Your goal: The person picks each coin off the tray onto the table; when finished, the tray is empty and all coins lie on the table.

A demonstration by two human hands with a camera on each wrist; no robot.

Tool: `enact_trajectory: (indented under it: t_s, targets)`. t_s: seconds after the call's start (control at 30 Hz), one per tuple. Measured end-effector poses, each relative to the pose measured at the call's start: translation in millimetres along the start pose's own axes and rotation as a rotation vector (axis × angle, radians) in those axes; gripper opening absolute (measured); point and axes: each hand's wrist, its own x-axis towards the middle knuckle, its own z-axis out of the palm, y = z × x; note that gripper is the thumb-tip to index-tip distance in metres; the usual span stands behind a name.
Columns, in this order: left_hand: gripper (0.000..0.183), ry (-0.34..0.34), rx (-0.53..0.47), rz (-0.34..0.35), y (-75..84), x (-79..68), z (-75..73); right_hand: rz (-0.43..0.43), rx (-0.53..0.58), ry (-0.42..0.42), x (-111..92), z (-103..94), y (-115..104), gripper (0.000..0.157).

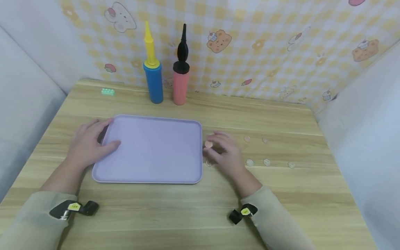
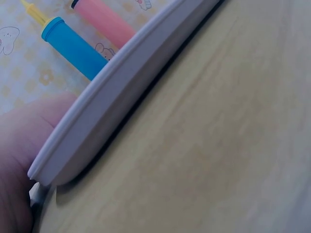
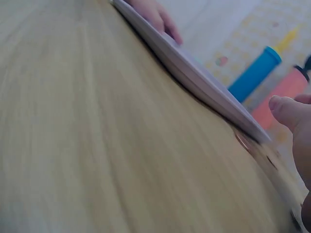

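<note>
In the head view a shallow lilac tray [image 1: 150, 151] lies on the wooden table. My left hand [image 1: 90, 142] rests at its left edge, with the thumb laid over the rim and the index finger reaching the far left corner. Just off the tray's right rim, my right hand [image 1: 226, 152] pinches a copper-coloured coin [image 1: 208, 144] between thumb and fingertips. Another coin [image 1: 208, 163] lies below that hand, close to the rim. Several more coins [image 1: 249, 162] are spread over the table to the right. In the right wrist view the right thumb [image 3: 286, 112] shows at the edge.
Behind the tray stand a blue hand pump [image 1: 153, 83] with a yellow nozzle and a pink hand pump [image 1: 180, 86] with a black nozzle. A small green studded block [image 1: 107, 92] lies at the back left. A patterned cloth [image 1: 250, 52] hangs along the table's back edge.
</note>
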Motion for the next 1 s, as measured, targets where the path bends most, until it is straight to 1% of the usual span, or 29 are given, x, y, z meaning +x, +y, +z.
enact_trajectory:
  t_s: [0.1, 0.4, 0.57, 0.73, 0.9, 0.97, 1.0]
  targets:
    - [0.083, -0.008, 0.005, 0.004, 0.8, 0.7, 0.4, 0.035, -0.037, 0.033, -9, -17.1, 15, 0.037]
    - [0.083, -0.007, -0.010, -0.004, 4.6, -0.3, -1.5, -0.007, -0.141, 0.179, -23, -65.4, 48, 0.038]
    - [0.086, -0.005, 0.003, 0.000, 6.5, 0.8, -1.1, 0.036, -0.202, 0.243, -36, -98.8, 60, 0.037]
    - [0.088, -0.009, -0.003, -0.004, 7.1, 1.0, -1.8, 0.123, -0.307, 0.309, -47, -131.6, 75, 0.034]
    - [0.088, -0.019, 0.010, -0.009, 6.5, 0.1, -1.8, 0.290, -0.426, 0.377, -56, -160.9, 95, 0.031]
    - [0.088, -0.025, 0.015, -0.015, 6.5, -0.1, -1.5, 0.359, -0.458, 0.387, -59, -170.4, 101, 0.030]
    - [0.088, -0.029, 0.016, -0.018, 6.7, 0.0, -1.3, 0.379, -0.474, 0.386, -59, -174.4, 104, 0.030]
